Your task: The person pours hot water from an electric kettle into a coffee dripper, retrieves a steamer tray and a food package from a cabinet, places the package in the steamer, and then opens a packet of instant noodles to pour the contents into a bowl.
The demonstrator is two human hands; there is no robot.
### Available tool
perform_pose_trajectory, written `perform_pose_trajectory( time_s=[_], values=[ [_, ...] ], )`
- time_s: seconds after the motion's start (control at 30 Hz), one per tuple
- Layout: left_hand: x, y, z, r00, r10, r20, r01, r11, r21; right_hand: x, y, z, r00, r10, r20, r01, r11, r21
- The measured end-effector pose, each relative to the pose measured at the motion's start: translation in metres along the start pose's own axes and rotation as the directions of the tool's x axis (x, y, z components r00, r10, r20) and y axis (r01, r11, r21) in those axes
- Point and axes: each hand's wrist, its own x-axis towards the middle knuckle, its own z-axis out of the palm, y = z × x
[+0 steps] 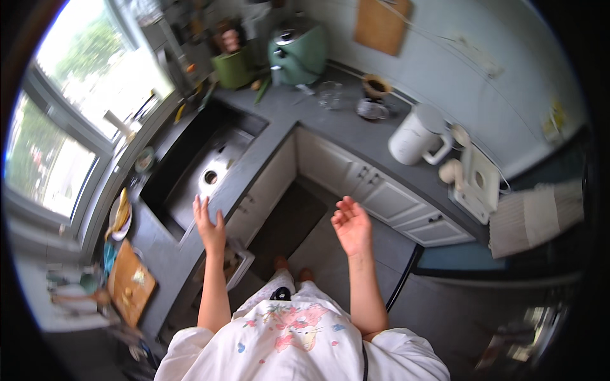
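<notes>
My left hand (209,228) is raised near the front edge of the grey countertop (190,247), its fingers apart and nothing in it. Beyond it lies the dark sink (190,183) with a round drain. My right hand (353,227) hovers palm up over the floor, fingers loosely curled and holding nothing, nearest to the white cabinet doors (395,202). Left of the sink, a wooden cutting board (129,283) carries small pale pieces of food. A plate (125,216) with a banana-like yellow item stands by the window.
On the far counter are a mint-green appliance (300,55), a green utensil holder (232,69), a glass (330,95), a coffee dripper on a glass server (372,109) and a white electric kettle (417,135). A striped towel (538,219) hangs at right. An open drawer or bin (242,266) juts out below the left counter.
</notes>
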Motion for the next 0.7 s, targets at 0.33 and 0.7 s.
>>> perform_pose_trajectory(
  time_s=[0.33,0.7],
  values=[
    [0.045,0.031,0.051,0.978,0.166,0.126,-0.145,0.977,-0.159,-0.01,-0.026,0.014,0.972,-0.228,-0.049,0.228,0.974,-0.018],
    [0.057,0.036,0.08,0.956,0.234,0.175,-0.193,0.955,-0.227,-0.018,-0.029,0.022,0.946,-0.297,-0.128,0.292,0.955,-0.053]
  ],
)
